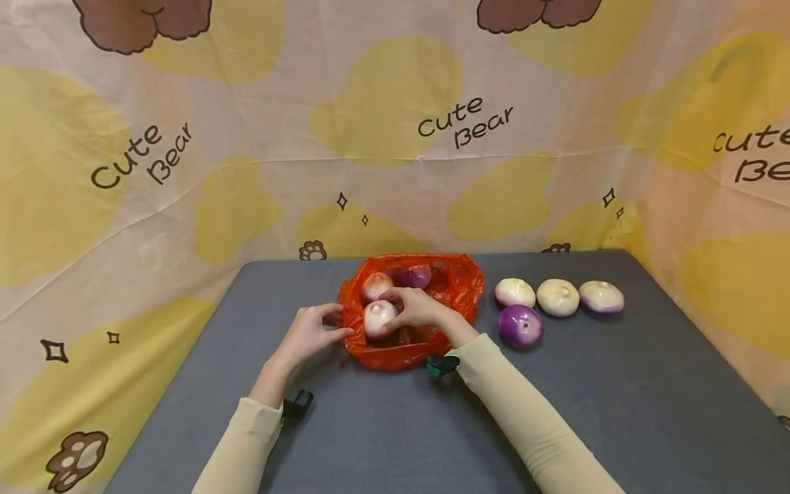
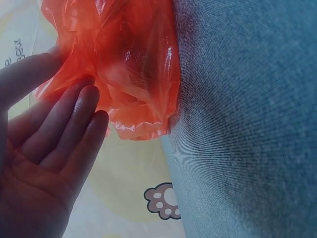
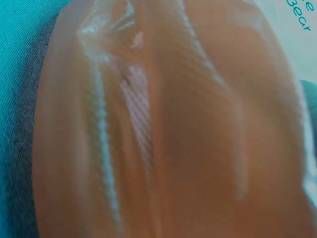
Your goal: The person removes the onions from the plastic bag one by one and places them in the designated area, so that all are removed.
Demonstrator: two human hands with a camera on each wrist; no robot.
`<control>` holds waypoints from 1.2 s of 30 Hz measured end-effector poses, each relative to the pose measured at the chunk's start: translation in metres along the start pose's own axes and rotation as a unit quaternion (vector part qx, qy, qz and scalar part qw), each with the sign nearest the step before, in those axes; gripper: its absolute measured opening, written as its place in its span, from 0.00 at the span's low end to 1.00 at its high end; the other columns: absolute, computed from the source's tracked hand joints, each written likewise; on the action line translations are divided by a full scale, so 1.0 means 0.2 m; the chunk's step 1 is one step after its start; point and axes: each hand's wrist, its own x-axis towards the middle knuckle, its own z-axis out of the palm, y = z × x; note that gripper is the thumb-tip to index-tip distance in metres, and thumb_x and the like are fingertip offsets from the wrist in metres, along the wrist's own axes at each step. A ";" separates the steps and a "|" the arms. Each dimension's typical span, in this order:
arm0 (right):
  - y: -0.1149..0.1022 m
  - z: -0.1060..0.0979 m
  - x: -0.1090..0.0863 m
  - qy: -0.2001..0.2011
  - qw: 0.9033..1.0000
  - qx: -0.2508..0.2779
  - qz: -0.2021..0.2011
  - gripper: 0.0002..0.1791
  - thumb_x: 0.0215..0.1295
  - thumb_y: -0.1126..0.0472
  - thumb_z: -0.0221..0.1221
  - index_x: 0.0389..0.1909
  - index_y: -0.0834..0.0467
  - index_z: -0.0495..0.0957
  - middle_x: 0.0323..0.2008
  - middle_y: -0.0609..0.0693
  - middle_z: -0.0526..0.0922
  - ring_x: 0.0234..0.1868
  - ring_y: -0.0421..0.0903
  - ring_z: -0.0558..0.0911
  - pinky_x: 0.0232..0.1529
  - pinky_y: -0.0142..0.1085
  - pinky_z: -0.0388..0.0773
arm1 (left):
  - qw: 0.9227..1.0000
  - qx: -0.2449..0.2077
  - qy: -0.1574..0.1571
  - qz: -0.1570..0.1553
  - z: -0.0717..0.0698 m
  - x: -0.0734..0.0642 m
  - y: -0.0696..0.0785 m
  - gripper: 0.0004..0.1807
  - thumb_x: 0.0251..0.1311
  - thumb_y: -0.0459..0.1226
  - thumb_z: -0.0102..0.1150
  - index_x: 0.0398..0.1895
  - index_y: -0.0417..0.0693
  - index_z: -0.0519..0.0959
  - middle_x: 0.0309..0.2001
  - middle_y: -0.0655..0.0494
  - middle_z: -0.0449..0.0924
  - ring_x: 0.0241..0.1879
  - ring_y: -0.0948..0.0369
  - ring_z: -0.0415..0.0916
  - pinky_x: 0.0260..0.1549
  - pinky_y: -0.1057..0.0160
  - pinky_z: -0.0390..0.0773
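A crumpled red plastic bag (image 1: 395,358) lies with its mouth open on the grey table. My right hand (image 1: 418,307) reaches into it and holds a pale onion (image 1: 378,317) between thumb and fingers. Behind that onion sit a pinkish onion (image 1: 377,284) and a purple onion (image 1: 416,276), both inside the bag. At the bag's left side my left hand (image 1: 311,331) pinches the rim. The left wrist view shows the thumb and fingers of this hand against the red film (image 2: 133,64). Blurred bag film (image 3: 198,124) fills most of the right wrist view and hides the right hand there.
Right of the bag, three whitish onions stand in a row: a near one (image 1: 515,292), a middle one (image 1: 558,297) and a far one (image 1: 601,297). A purple onion (image 1: 521,326) sits in front. Patterned cloth (image 1: 395,137) hangs behind the table (image 1: 617,412).
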 end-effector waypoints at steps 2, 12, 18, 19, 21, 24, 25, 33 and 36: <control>0.00 -0.01 -0.01 0.007 1.000 0.002 0.001 0.35 0.45 0.47 0.72 0.57 0.49 0.74 0.54 0.45 0.79 0.51 0.43 0.77 0.59 0.40 0.73 | 1.000 0.000 0.001 0.002 0.00 0.00 0.00 0.18 0.48 0.41 0.72 0.43 0.45 0.82 0.36 0.53 0.86 0.35 0.61 0.83 0.39 0.59 0.83; 0.01 -0.08 -0.06 0.026 1.000 0.012 0.009 0.36 0.45 0.47 0.73 0.58 0.51 0.73 0.54 0.47 0.79 0.52 0.45 0.77 0.58 0.42 0.74 | 1.000 -0.003 0.000 0.004 0.01 0.01 0.00 0.18 0.48 0.40 0.72 0.44 0.44 0.82 0.36 0.53 0.86 0.36 0.61 0.83 0.39 0.58 0.83; 0.02 -0.13 -0.10 0.037 0.999 0.003 0.005 0.35 0.46 0.47 0.72 0.58 0.50 0.73 0.54 0.47 0.79 0.53 0.45 0.77 0.58 0.42 0.74 | 1.000 -0.007 0.000 0.010 0.01 0.01 0.00 0.18 0.48 0.40 0.72 0.43 0.46 0.82 0.37 0.53 0.86 0.36 0.60 0.83 0.39 0.58 0.83; 0.02 -0.14 -0.10 0.040 0.999 -0.001 0.004 0.35 0.47 0.47 0.72 0.58 0.50 0.74 0.54 0.47 0.79 0.53 0.45 0.77 0.58 0.42 0.74 | 1.000 -0.008 -0.001 0.011 0.01 0.01 0.00 0.18 0.48 0.40 0.72 0.43 0.46 0.83 0.37 0.53 0.86 0.36 0.60 0.83 0.39 0.58 0.83; 0.02 -0.16 -0.11 0.044 0.999 -0.007 0.000 0.35 0.47 0.47 0.72 0.58 0.50 0.74 0.55 0.47 0.79 0.54 0.46 0.77 0.58 0.42 0.74 | 1.000 -0.008 -0.002 0.010 0.01 0.01 0.00 0.18 0.48 0.40 0.72 0.43 0.46 0.83 0.37 0.54 0.86 0.36 0.60 0.83 0.39 0.58 0.83; 0.03 -0.18 -0.13 0.048 0.999 -0.015 -0.002 0.35 0.47 0.46 0.71 0.59 0.50 0.73 0.56 0.47 0.79 0.55 0.47 0.76 0.59 0.43 0.73 | 1.000 -0.008 -0.002 0.008 0.01 0.01 0.00 0.18 0.48 0.40 0.72 0.43 0.46 0.82 0.37 0.53 0.86 0.36 0.60 0.83 0.39 0.58 0.83; 0.03 -0.18 -0.14 0.049 0.999 -0.018 -0.001 0.36 0.48 0.46 0.71 0.59 0.50 0.73 0.56 0.47 0.78 0.56 0.47 0.76 0.59 0.44 0.73 | 1.000 -0.008 -0.002 0.006 0.01 0.02 0.00 0.18 0.48 0.40 0.72 0.43 0.46 0.82 0.37 0.53 0.86 0.36 0.60 0.83 0.39 0.58 0.83; 0.05 -0.25 -0.23 0.073 0.997 -0.025 -0.002 0.36 0.48 0.44 0.70 0.59 0.50 0.72 0.55 0.48 0.79 0.54 0.48 0.77 0.57 0.45 0.74 | 1.000 -0.001 -0.003 -0.002 0.01 0.02 0.00 0.20 0.48 0.40 0.72 0.44 0.43 0.82 0.36 0.52 0.86 0.36 0.60 0.83 0.38 0.58 0.82; 0.06 -0.29 -0.28 0.082 0.996 -0.022 -0.006 0.35 0.48 0.45 0.70 0.59 0.49 0.73 0.55 0.48 0.79 0.54 0.48 0.77 0.56 0.45 0.75 | 1.000 0.000 -0.006 -0.005 0.01 0.02 0.00 0.20 0.48 0.40 0.72 0.45 0.42 0.81 0.36 0.52 0.86 0.37 0.59 0.83 0.39 0.57 0.82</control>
